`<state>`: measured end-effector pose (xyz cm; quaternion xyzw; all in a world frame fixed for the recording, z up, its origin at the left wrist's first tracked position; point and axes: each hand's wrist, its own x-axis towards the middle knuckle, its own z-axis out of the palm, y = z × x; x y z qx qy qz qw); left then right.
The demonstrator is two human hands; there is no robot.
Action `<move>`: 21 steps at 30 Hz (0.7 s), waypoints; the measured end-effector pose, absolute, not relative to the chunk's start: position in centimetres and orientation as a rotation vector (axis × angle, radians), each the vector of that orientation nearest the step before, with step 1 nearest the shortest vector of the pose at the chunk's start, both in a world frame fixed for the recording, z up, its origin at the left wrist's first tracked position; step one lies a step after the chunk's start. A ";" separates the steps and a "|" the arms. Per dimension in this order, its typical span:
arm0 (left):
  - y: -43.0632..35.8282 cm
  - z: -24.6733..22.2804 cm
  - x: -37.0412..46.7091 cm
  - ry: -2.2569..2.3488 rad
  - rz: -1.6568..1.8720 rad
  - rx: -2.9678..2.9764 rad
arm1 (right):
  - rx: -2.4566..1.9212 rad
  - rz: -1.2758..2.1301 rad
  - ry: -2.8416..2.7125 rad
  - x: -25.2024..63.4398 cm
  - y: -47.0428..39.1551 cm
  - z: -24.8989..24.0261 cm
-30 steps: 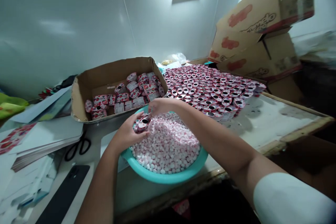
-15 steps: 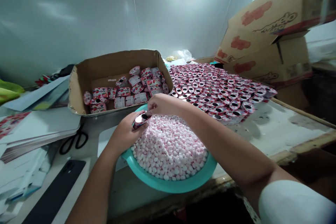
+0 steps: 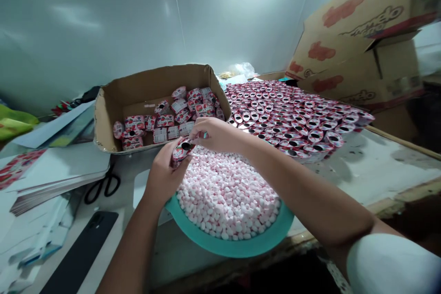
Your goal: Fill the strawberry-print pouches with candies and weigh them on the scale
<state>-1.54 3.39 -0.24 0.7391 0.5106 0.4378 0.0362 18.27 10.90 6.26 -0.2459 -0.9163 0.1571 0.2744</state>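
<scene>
A small red-and-white printed candy box (image 3: 179, 152) is in my left hand (image 3: 161, 172), fingers wrapped round it, its dark opening facing up. My right hand (image 3: 215, 132) is closed in a pinch at the box's right edge; the fingertips are partly hidden. Both hands are above the far left side of a teal bowl (image 3: 234, 250). Round pale pink and white candies (image 3: 227, 197) fill the bowl.
Behind the bowl, an open cardboard box (image 3: 117, 87) holds several closed candy boxes. Many open-topped candy boxes (image 3: 292, 119) stand packed together at right. Scissors (image 3: 102, 188), a phone (image 3: 82, 250) and stacked papers (image 3: 69, 165) lie left. Large cartons (image 3: 361, 32) stand back right.
The candy box has tilted and risen slightly with both hands, and more of its printed side shows. The whole view has shifted a little, so things appear further right.
</scene>
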 end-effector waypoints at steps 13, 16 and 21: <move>3.0 0.0 -1.3 1.621 1.443 1.953 | -0.494 1.036 -1.927 18.4 11.5 5.7; 3.0 0.0 -1.4 1.624 1.456 1.939 | -0.671 0.743 -2.072 18.6 12.3 5.4; 3.0 0.1 -1.4 1.597 1.444 1.996 | -0.564 0.562 -2.342 18.2 11.1 5.6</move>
